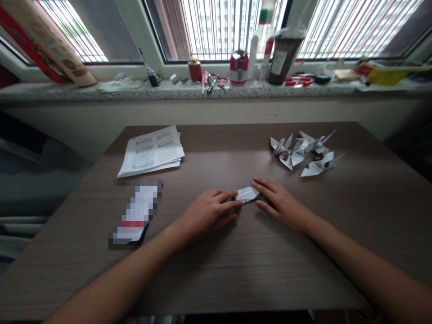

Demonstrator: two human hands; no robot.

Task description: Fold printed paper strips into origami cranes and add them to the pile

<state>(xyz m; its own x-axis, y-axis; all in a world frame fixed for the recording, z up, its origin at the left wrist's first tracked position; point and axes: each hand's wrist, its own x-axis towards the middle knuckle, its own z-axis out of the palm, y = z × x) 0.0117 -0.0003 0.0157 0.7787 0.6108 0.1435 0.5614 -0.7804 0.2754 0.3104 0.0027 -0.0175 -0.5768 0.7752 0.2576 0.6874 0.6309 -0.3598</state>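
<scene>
A small piece of folded white paper (247, 194) lies low over the brown table (216, 270), between my two hands. My left hand (212, 211) has its thumb and forefinger closed at the paper's left end. From the other side, the fingers of my right hand (280, 202) hold down the right end, with the thumb a little apart and lower. Part of each paper end is hidden under the fingertips. Beyond my right hand sits a cluster of several folded paper figures (300, 150) with pointed flaps.
Left of my left hand lies a phone (138, 211) with a blurred screen. Behind it rests a stack of printed sheets (151, 150). On the stone windowsill (135, 93) stand a red can (239, 67), a dark cup (283, 58), red-handled scissors (299, 81) and other small items.
</scene>
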